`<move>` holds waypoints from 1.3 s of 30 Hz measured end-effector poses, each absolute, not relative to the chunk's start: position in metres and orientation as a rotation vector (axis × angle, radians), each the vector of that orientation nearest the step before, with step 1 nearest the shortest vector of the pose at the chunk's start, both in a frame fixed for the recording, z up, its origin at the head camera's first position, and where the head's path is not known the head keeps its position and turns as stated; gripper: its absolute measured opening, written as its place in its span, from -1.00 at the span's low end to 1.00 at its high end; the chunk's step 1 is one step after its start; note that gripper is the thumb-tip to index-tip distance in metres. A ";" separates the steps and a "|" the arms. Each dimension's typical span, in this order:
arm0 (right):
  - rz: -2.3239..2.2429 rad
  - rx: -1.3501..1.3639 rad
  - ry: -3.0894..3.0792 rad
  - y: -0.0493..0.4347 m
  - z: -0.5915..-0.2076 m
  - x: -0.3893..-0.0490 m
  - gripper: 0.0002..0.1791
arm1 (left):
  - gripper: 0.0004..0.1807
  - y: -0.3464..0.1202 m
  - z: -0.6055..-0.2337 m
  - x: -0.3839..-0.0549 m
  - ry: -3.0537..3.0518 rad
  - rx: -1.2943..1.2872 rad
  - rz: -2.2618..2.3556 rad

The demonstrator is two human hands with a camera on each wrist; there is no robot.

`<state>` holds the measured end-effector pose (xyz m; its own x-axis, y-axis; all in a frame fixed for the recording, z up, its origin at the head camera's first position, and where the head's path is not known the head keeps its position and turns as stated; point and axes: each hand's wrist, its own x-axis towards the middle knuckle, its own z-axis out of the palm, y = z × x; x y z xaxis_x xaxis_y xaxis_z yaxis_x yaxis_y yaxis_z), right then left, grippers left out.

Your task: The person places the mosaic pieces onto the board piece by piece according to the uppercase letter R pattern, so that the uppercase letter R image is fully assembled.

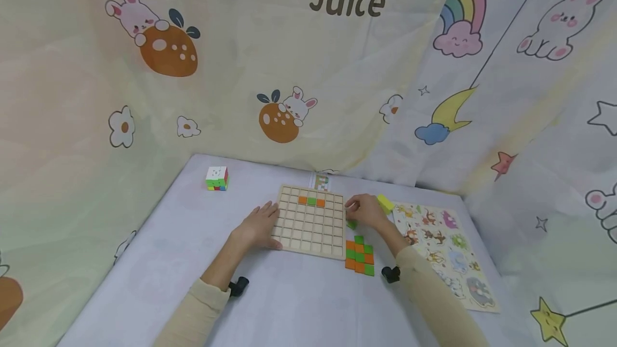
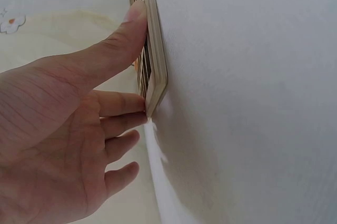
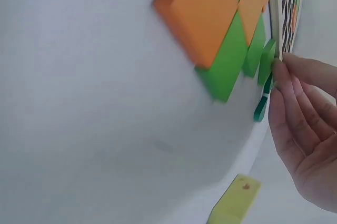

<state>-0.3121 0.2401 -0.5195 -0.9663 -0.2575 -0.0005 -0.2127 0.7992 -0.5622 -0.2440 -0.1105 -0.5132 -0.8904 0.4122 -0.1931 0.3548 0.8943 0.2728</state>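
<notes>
A light wooden grid board [image 1: 308,232] lies on the table, with an orange, a green and another orange tile in its upper rows. My left hand [image 1: 257,226] rests at the board's left edge, its fingers spread. In the left wrist view, the thumb [image 2: 138,16] and two fingertips touch the rim. By the right edge, my right hand [image 1: 365,211] has its fingertips together; in the right wrist view they appear to pinch a dark green tile [image 3: 260,109], partly hidden. Another green tile [image 3: 266,61] lies near them. Below sits a block of orange and green tiles [image 1: 359,257].
A puzzle cube [image 1: 217,178] stands at the back left. Something yellow [image 1: 385,204] lies beyond the right hand, and an animal sticker sheet [image 1: 445,250] covers the right side. A small printed card [image 1: 321,181] lies behind the board. Printed cloth [image 1: 231,63] hangs around the table.
</notes>
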 end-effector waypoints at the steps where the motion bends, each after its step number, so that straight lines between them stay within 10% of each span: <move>1: -0.889 -0.377 2.912 0.242 -0.520 -0.312 -0.71 | 0.22 -0.111 -0.514 -0.244 2.814 0.580 0.333; 39: -1.203 -0.246 2.928 0.244 -0.520 -0.313 -0.68 | 0.21 -0.110 -0.510 -0.242 2.818 0.572 0.305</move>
